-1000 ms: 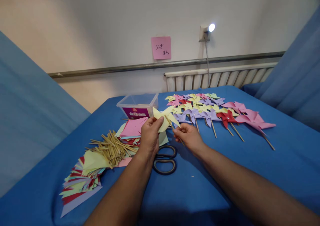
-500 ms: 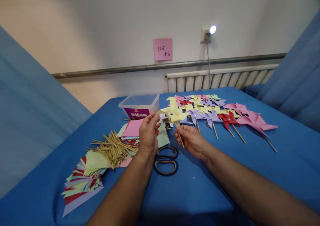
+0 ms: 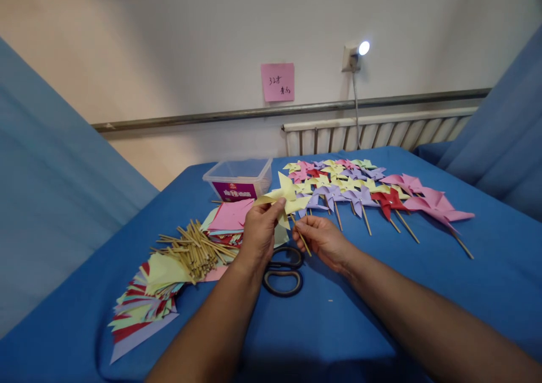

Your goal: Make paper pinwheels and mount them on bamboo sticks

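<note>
My right hand [image 3: 324, 237] pinches the stick [image 3: 301, 237], which slants far-left up to the yellow pinwheel [image 3: 284, 198], its blade pinched by my left hand [image 3: 259, 230].

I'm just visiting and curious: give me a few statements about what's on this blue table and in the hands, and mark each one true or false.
1. The left hand pinches a blade of the yellow pinwheel. True.
2. The right hand holds the scissors. False: it holds the pinwheel's stick; the scissors lie on the table below the hands.
3. The bundle of wooden sticks lies left of the left hand. True.
4. The finished pinwheels are stacked inside the plastic box. False: they lie on the table to the box's right.
5. A pink note is stuck on the wall. True.
</note>
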The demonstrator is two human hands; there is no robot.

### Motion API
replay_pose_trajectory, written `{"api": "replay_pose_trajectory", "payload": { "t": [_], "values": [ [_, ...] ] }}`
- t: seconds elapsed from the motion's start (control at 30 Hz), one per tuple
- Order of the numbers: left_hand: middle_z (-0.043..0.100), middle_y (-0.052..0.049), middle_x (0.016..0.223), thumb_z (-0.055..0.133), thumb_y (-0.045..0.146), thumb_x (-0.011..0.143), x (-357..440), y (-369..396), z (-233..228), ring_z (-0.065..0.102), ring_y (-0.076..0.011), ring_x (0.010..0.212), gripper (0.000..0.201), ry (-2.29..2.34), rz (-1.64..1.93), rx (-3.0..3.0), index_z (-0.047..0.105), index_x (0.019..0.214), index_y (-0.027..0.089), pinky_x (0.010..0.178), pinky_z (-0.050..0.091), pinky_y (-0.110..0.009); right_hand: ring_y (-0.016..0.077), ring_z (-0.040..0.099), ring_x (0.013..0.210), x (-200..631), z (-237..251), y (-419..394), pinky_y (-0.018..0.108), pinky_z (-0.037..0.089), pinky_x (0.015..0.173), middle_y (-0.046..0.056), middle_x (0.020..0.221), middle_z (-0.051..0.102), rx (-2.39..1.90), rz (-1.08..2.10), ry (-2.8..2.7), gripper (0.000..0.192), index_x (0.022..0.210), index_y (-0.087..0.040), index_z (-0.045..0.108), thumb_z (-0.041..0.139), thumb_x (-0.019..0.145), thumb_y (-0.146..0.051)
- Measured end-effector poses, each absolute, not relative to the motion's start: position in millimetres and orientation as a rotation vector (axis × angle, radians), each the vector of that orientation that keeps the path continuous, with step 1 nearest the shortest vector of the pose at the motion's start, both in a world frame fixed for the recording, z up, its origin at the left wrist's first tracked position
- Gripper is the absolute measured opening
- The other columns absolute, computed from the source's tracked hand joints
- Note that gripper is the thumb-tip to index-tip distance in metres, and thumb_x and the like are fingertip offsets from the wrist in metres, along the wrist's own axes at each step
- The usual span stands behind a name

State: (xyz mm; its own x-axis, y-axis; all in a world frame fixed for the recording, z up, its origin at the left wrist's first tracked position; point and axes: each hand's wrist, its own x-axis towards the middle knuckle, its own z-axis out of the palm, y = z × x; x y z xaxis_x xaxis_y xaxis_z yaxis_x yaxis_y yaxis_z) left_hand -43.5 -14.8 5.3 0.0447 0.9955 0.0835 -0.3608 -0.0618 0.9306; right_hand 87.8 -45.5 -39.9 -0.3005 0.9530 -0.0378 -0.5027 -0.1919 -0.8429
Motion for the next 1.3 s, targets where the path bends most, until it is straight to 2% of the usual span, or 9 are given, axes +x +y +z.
{"api": "replay_pose_trajectory", "payload": {
  "t": [0.17,0.37,0.5,0.8,1.03,1.3],
  "values": [
    [0.072,-0.006,0.083,0.08,0.031,0.062,-42.6,-14.8,5.1,0.064,-0.0155,0.073,0.034,0.851,1.373,0.95,0.071,0.088,0.012,0.072,0.048,-0.026,0.0098,0.057,0.055,86.0,-41.4,-44.8,0.023,0.044,0.054,0.001,0.067,0.065,-0.753,1.671,-0.951,0.032,0.075,-0.017,0.062,0.077,0.069,-0.044],
    [0.073,-0.01,0.083,0.08,0.026,0.06,-39.0,-18.4,4.4,0.066,-0.0178,0.07,0.035,0.864,1.249,0.878,0.071,0.09,0.009,0.069,0.05,-0.027,0.0127,0.06,0.065,83.4,-38.2,-39.6,0.026,0.048,0.06,-0.001,0.078,0.068,-0.749,1.362,-0.935,0.041,0.086,-0.022,0.06,0.085,0.057,-0.036],
    [0.073,-0.01,0.083,0.078,0.024,0.062,-37.1,-21.5,2.3,0.065,-0.016,0.065,0.033,0.854,1.157,0.867,0.071,0.091,0.008,0.064,0.05,-0.027,0.0119,0.057,0.057,86.1,-33.9,-38.8,0.026,0.048,0.057,-0.003,0.067,0.063,-0.837,1.225,-0.949,0.038,0.082,-0.021,0.058,0.082,0.059,-0.04],
    [0.072,-0.008,0.081,0.077,0.023,0.063,-35.9,-24.2,3.2,0.064,-0.0155,0.064,0.028,0.811,1.131,0.855,0.071,0.088,0.011,0.064,0.051,-0.027,0.0106,0.052,0.049,88.5,-28.7,-41.1,0.025,0.045,0.05,-0.004,0.055,0.057,-0.915,1.191,-1.043,0.032,0.07,-0.02,0.059,0.075,0.067,-0.047],
    [0.071,-0.006,0.077,0.078,0.021,0.06,-37.4,-22.1,4.1,0.063,-0.0148,0.064,0.027,0.85,1.187,0.799,0.071,0.084,0.011,0.06,0.048,-0.025,0.012,0.058,0.06,84.2,-36.0,-39.4,0.025,0.048,0.052,-0.001,0.075,0.067,-0.793,1.221,-0.975,0.034,0.08,-0.022,0.06,0.082,0.06,-0.037],
    [0.068,-0.003,0.069,0.078,0.018,0.058,-36.9,-22.1,4.0,0.059,-0.0125,0.058,0.025,0.859,1.156,0.795,0.07,0.08,0.011,0.056,0.046,-0.023,0.0103,0.054,0.052,87.8,-32.6,-39.0,0.025,0.048,0.051,-0.002,0.066,0.062,-0.847,1.14,-1.014,0.029,0.077,-0.022,0.062,0.078,0.066,-0.043]
  ]
}}
